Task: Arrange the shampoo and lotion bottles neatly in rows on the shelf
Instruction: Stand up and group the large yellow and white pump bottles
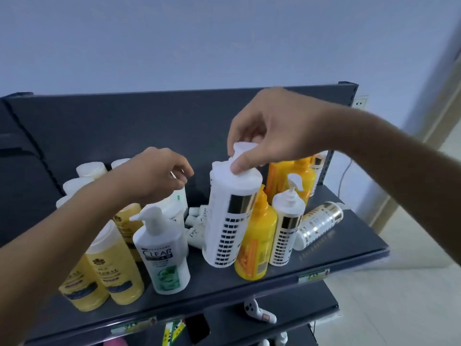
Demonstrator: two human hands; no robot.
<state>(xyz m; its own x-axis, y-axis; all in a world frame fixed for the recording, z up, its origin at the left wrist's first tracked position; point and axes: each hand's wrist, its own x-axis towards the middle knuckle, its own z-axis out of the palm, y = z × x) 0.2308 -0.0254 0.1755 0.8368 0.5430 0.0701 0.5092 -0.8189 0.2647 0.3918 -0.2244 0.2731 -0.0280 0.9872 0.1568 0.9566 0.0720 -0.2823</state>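
Pale blue wall stood behind a dark grey shelf point(336, 248) crowded with toiletry bottles. The right hand point(269, 128) pinched the white pump top of a tall white bottle point(229, 216) with a gold band and black grid pattern, holding it tilted near the middle of the shelf. The left hand point(154, 176) hovered with fingers loosely curled over a white bottle behind the front row; whether it touched anything could not be told. At front left stood two pale yellow bottles point(117, 275) with white caps, and just beside them a white pump bottle labelled CLEAR point(164, 260). Right of the held bottle stood a bright yellow bottle point(257, 243) and a smaller white grid-patterned pump bottle point(287, 228). Another white and gold bottle point(319, 226) lay on its side. Small white Dove bottles point(197, 221) lay jumbled behind. All bottles were opaque, so their contents could not be seen.
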